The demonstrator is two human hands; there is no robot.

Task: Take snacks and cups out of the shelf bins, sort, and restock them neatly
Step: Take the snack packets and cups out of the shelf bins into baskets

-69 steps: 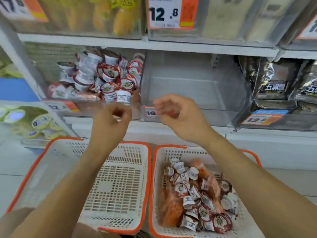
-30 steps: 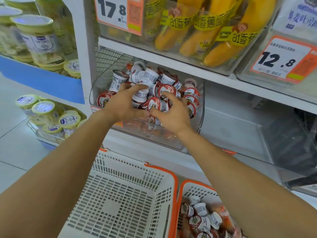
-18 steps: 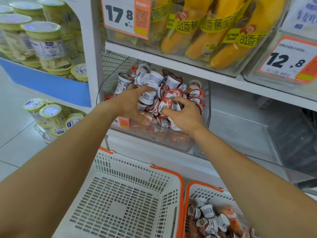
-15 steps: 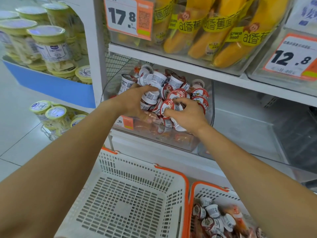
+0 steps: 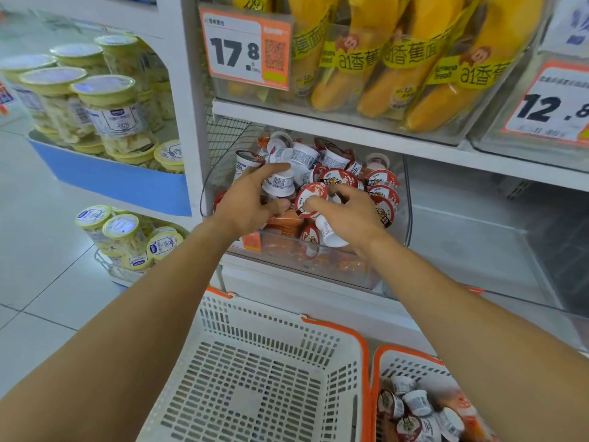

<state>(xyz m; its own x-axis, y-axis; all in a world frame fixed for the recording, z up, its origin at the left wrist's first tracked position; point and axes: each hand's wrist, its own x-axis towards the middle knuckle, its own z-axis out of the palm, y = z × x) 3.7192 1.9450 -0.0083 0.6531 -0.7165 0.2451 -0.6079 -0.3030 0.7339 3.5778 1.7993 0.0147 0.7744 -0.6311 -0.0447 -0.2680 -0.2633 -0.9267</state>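
Since the frame half a second earlier both hands have barely shifted and remain buried in the pile of small white plastic cups with red foil lids point(image 5: 338, 173), heaped in the clear plastic shelf bin point(image 5: 407, 199) at centre frame. The left hand point(image 5: 251, 199) has its fingers curled around a white cup with a printed code label point(image 5: 279, 184). The right hand point(image 5: 347, 215) has its fingers bent over a red-lidded cup point(image 5: 310, 199), with another white cup point(image 5: 330, 234) under the palm. Below, an empty white perforated basket with orange rim point(image 5: 255, 371) sits beside a second basket point(image 5: 387, 362) at lower right holding more cups
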